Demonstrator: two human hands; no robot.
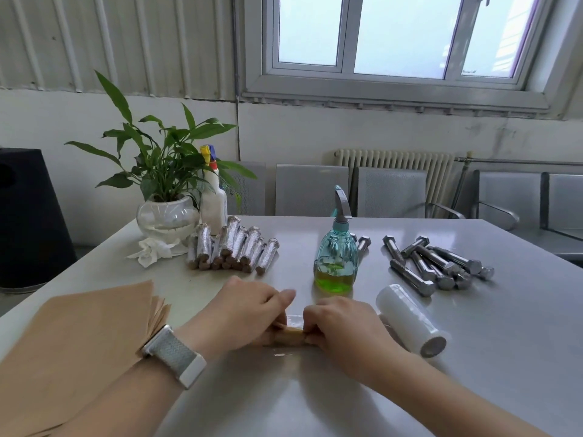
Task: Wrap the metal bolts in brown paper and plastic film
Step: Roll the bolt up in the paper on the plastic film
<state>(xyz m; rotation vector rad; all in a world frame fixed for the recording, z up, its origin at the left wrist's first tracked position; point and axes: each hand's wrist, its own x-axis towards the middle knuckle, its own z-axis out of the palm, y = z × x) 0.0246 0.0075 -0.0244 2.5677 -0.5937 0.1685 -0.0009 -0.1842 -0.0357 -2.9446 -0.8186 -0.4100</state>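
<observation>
A bolt rolled in brown paper (291, 335) lies on the table between my hands, on a sheet of clear plastic film (295, 319). My left hand (243, 313) grips its left end and my right hand (342, 328) grips its right end, fingers curled round it. A roll of plastic film (410, 320) lies just right of my right hand. Several bare metal bolts (438, 266) are piled at the right. A stack of brown paper sheets (79, 339) lies at the left under my left forearm. Several wrapped bolts (233, 247) are stacked at the back.
A green spray bottle (337, 257) stands just beyond my hands. A potted plant in a glass bowl (167, 216), a white bottle (214, 200) and crumpled tissue (151, 250) sit at the table's far left corner. Metal chairs (391, 190) line the wall behind.
</observation>
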